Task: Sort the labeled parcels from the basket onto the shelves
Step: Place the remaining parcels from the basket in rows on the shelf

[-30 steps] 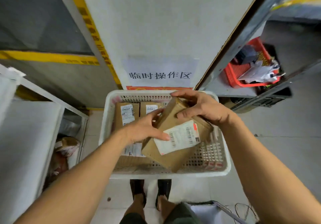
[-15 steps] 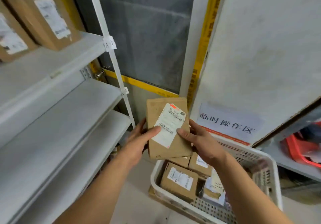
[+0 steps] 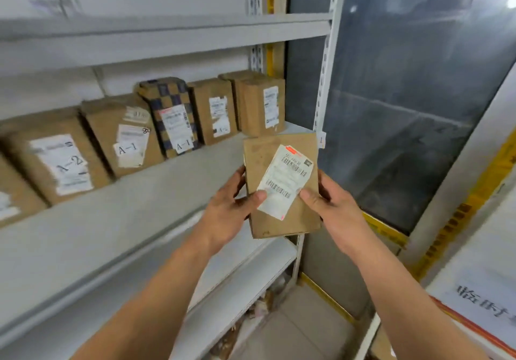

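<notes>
Both hands hold one flat brown cardboard parcel upright in front of the metal shelving, just off the right end of the middle shelf and not resting on it; the left hand grips its left edge with the thumb pressed on the white shipping label, and the right hand grips the right edge, thumb on the label's lower corner, the other fingers hidden behind the parcel. Barcodes show on that label but the print is too blurred to read. Along the back of the middle shelf stands a row of parcels: a brown one marked A-2, a brown one marked A-1, a checkered one marked A-1, and two plain brown boxes whose labels I can't make out. Another box at the far left is cut off by the frame. Lower shelves are half hidden by the forearms, and a paper sign at the right edge shows only part of its characters
</notes>
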A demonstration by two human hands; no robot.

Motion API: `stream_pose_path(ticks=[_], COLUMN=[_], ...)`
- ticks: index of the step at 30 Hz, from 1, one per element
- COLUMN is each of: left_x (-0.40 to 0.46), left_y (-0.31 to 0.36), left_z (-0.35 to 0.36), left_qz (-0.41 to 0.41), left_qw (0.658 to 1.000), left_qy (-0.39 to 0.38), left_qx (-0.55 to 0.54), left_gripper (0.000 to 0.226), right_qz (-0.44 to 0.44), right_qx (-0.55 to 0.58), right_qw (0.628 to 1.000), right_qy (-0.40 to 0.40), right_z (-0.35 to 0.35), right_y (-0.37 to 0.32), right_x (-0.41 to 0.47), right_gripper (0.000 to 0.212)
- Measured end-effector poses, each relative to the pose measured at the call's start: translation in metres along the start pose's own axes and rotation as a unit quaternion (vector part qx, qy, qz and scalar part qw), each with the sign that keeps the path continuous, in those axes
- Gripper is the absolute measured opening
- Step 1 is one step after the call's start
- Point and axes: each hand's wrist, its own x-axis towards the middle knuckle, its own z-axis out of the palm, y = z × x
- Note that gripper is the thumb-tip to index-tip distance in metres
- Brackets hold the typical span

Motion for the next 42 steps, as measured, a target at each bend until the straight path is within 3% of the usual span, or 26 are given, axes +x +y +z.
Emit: stream_pose_path(ticks=[8, 17, 28, 42], left_x=[0.017, 0.094, 0.194, 0.229], left_y=[0.012, -0.022, -0.036, -0.039], left_z=[-0.094, -0.102, -0.097, -0.099], left_qz=[-0.002, -0.021, -0.002, -0.015], left_qw=[0.990, 0.964, 0.968, 0.967], left_qy=[0.084, 0.195, 0.210, 0.212], left_qx=[0.109, 0.179, 0.135, 0.142], left_gripper=[0.081, 0.089, 0.086, 0.088], right_qz=[-0.059, -0.057, -0.069, -0.072], right_qx=[-0.049, -0.091, -0.072, -0.104], right_qw=[0.994, 0.988, 0.990, 0.988], right_qy=[-0.075, -0.108, -0.101, -0.094], right_z=[0.085, 0.115, 0.098, 0.103], right_y=[-0.018, 0.011, 0.029, 0.038], right_x=[0.101, 0.211, 0.312, 0.350], right_gripper=[0.064, 0.045, 0.056, 0.058])
